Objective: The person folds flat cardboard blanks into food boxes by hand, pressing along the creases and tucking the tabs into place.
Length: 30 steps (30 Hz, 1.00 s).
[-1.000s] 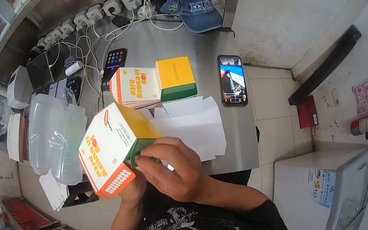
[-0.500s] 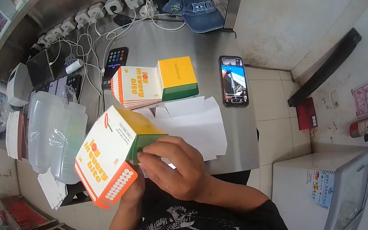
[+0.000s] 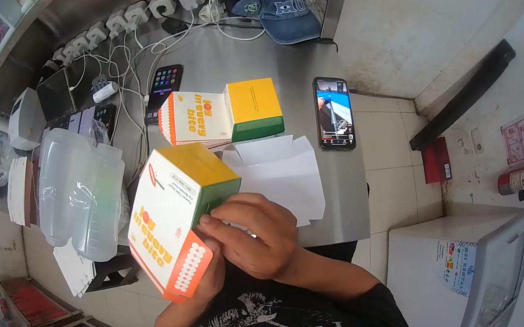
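A printed cardboard food box (image 3: pixel 158 222), white with yellow, green and orange panels, is held tilted above the near side of the table. My left hand (image 3: pixel 209 283) grips it from beneath and behind, its fingers mostly hidden by the carton. My right hand (image 3: pixel 257 232) pinches at the edge of the box's green side panel, thumb and forefinger close together. Just beyond lies a stack of flattened boxes (image 3: pixel 200 118) of the same print, with a yellow and green part folded up. White blank cardboard sheets (image 3: pixel 287 178) lie beside the stack, partly behind my right hand.
A lit phone (image 3: pixel 334 114) lies on the steel table (image 3: pixel 353 199) at right, another phone (image 3: pixel 163 88) at left. Clear plastic containers (image 3: pixel 80 195) stand left of the box. Chargers with cables (image 3: pixel 138 14) and a blue cap (image 3: pixel 289 19) line the back. A white freezer (image 3: pixel 427 253) is at right.
The box has moved slightly right and turned, so more of its yellow top shows. My right hand has shifted slightly with it, still pinching the green side.
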Tool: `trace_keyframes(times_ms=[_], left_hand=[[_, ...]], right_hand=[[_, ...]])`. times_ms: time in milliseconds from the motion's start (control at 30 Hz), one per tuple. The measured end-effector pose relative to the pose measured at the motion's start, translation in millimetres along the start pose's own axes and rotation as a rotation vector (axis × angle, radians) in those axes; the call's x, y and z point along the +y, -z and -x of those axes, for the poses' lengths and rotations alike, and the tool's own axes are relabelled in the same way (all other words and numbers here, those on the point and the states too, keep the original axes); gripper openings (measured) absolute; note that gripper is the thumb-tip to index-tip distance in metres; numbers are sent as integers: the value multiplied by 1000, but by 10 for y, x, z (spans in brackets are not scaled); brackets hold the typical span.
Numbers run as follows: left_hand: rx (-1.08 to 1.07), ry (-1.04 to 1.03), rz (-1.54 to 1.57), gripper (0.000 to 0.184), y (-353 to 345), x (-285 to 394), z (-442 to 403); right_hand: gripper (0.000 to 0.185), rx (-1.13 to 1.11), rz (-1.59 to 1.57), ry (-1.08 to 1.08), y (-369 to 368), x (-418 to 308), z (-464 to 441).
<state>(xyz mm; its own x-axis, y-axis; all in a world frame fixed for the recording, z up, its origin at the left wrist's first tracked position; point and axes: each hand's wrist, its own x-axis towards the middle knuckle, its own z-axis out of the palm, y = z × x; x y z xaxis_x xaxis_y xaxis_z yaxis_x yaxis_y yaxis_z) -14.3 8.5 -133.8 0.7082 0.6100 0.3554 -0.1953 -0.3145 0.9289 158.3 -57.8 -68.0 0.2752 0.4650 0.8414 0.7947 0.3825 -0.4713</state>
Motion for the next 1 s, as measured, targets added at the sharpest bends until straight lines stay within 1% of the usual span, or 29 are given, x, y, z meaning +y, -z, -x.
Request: trace_keyframes(times_ms=[33,67,100,133,167,200,233,300,333,367,433,500,533,567,633,667,700,733,767,833,900,933,967,1000], left_hand=[[149,50,114,55,-112,130,-84],[298,99,228,56,-170,216,-133],[296,98,228,56,-153,239,-140],[337,87,261,58,-122,252,-146],[379,77,293,59,-99,259,-151],[419,21,258,60,-92,261,-167],[422,21,257,60,-84,262,-157],[502,-5,104,60,-75,279,-128],[504,-5,103,60,-70,313,-133],[486,10,108,60,-61,376,-148],[467,24,112,61,-29,400,-158],[384,-124,-32,54,93,359,-145],[384,-124,-31,54,163,372,-108],[465,-102,-525,51,225,439,-99],[530,-77,-1023,49,324,517,-147],[698,-87,-380,48,325,633,-333],[810,-91,275,51,341,740,-456],[809,-92,274,51,387,830,-501],[743,-77,-211,55,445,906,-546],[645,-63,-689,61,535,898,-563],[656,-195,-291,49,572,798,-527],[655,-195,-291,49,554,790,-518],[637,-239,-60,41,517,776,-499],[614,-282,171,34,474,764,-476]], right_hand=[[34,1,0,-1,-14,13,28],[30,-17,-75,-29,-31,21,61],[26,-35,-149,-59,-36,26,74],[26,-35,-146,-59,-19,25,67],[34,-67,-140,-68,10,24,47],[42,-99,-136,-76,25,31,27],[42,-101,-139,-75,23,50,9],[73,-64,-196,-138,19,109,-40],[93,-196,-211,-126,87,168,-74],[93,-196,-213,-126,95,160,-83],[87,-237,-408,-273,108,151,-97],[90,-277,-402,-265,132,172,-58],[90,-271,-433,-283,133,167,-29],[90,-265,-465,-298,134,169,-13],[90,-245,-491,-303,142,179,-4],[91,-226,-518,-308,141,181,3],[91,-225,-520,-308,136,180,16],[89,-234,-516,-302,132,178,32],[87,-243,-511,-295,132,183,39],[83,-235,-449,-309,125,192,43],[80,-227,-387,-323,135,183,11],[76,-211,-248,-258,160,153,-45],[73,-194,-109,-192,179,127,-85],[73,-194,-107,-192,183,98,-89]])
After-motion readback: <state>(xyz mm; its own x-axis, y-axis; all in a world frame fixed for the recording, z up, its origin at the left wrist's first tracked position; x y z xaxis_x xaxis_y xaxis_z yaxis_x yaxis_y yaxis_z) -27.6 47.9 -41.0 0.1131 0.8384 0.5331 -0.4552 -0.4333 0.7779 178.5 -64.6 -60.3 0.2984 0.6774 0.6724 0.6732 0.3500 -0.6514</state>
